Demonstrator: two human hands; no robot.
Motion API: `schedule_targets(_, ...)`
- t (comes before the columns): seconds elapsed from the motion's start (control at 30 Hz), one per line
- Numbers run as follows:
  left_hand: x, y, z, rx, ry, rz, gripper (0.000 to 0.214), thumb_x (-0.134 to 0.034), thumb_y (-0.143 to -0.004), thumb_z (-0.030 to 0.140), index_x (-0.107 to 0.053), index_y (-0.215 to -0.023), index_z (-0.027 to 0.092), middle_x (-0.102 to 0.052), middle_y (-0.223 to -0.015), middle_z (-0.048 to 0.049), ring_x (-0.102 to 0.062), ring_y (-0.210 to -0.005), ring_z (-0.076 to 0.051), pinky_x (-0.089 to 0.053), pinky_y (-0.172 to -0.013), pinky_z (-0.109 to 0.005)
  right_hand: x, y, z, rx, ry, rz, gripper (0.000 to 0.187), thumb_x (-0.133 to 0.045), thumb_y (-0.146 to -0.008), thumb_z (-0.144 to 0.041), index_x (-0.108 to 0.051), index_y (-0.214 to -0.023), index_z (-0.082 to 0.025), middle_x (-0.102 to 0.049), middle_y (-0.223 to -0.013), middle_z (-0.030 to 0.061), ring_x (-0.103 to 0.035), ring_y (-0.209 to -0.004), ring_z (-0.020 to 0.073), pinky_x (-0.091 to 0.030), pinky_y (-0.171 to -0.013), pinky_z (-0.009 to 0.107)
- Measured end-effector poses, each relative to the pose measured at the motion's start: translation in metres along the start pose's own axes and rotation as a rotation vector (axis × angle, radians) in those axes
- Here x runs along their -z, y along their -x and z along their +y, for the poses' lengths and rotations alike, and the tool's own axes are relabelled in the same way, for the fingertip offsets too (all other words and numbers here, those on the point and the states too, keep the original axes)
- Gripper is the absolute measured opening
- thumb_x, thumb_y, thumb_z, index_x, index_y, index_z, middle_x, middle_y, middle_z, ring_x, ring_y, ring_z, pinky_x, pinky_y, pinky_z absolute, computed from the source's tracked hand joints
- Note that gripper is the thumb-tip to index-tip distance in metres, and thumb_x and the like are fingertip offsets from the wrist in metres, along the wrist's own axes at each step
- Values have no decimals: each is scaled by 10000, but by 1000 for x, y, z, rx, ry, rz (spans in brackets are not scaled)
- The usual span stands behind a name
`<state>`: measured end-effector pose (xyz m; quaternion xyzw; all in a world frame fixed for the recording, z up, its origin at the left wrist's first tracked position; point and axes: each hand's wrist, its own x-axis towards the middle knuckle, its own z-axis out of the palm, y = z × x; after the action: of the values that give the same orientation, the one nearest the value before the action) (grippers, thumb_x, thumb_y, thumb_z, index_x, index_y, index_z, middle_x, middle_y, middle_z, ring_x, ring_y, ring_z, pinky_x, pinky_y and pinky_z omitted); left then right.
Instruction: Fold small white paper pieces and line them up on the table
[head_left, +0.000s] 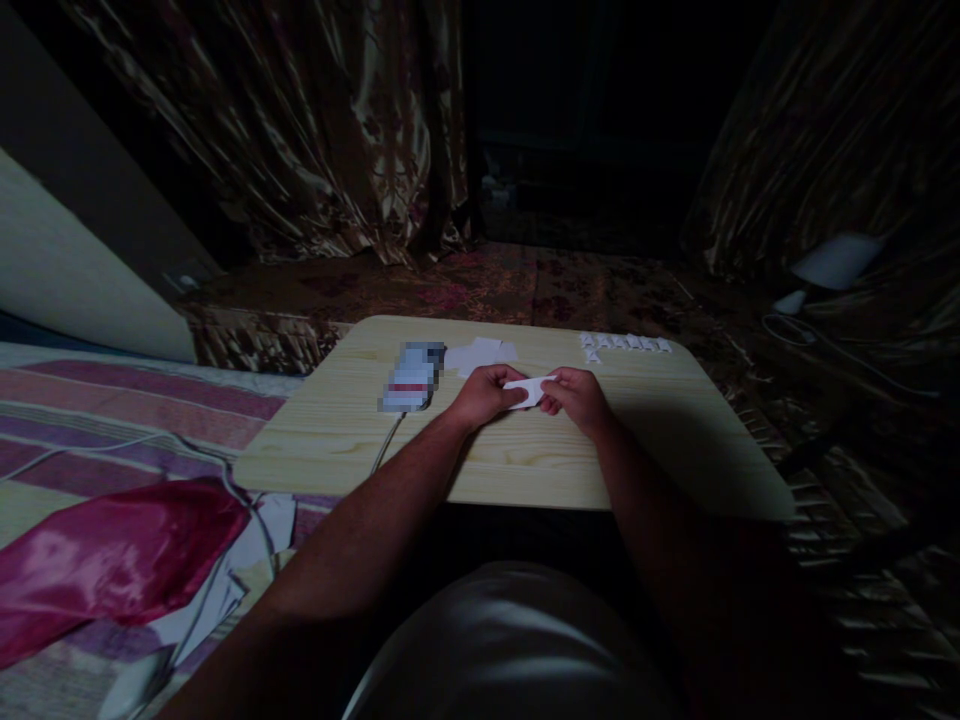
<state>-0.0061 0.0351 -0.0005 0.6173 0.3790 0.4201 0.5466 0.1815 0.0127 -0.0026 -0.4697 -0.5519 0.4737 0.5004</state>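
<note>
Between my two hands, just above the wooden table (525, 460), is a small white piece of paper (534, 389). My left hand (486, 394) pinches its left end, with the thumb lying on top. At the other end, my right hand (576, 396) grips the paper between thumb and fingers. Flat white sheets of paper (480, 354) lie behind my left hand. Several small white folded paper pieces (626, 343) sit in a row near the table's far right edge, with one more in front of the row.
A phone-like device (411, 378), blurred out, lies left of my hands with a cable (386, 445) running off the near edge. On the striped bed at left are a shiny pink bag (127, 560) and papers (262, 535). A white lamp (838, 262) stands at far right.
</note>
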Motion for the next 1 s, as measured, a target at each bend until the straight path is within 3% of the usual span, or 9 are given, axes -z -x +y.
schedule_targets(0.13,1,1,2,35,-69,-26,332,-768,-660,409,-688,-781,110,-688,-674,-41,-557,-546,-113,-406,-525,-227,0,0,1,18,15,-33,261,-716,-695,-394,-621,-715,-152,-646,-528,19,-555,-431,116,-434,-425,223)
schedule_targets(0.33,1,0,0,28,-95,-33,296,-776,-627,378,-675,-735,121,-664,-641,-21,-531,-525,-103,-395,-504,-218,0,1,2,40,22,-63,269,-706,-719,-413,-628,-706,-156,-642,-539,16,-551,-445,111,-428,-439,221)
schedule_targets(1.0,1,-1,-1,33,-111,-14,255,-760,-606,356,-654,-656,130,-591,-578,15,-462,-506,-83,-340,-494,-208,-1,-1,1,85,24,89,208,-639,-745,-367,-642,-668,-174,-618,-529,4,-511,-439,104,-397,-441,224)
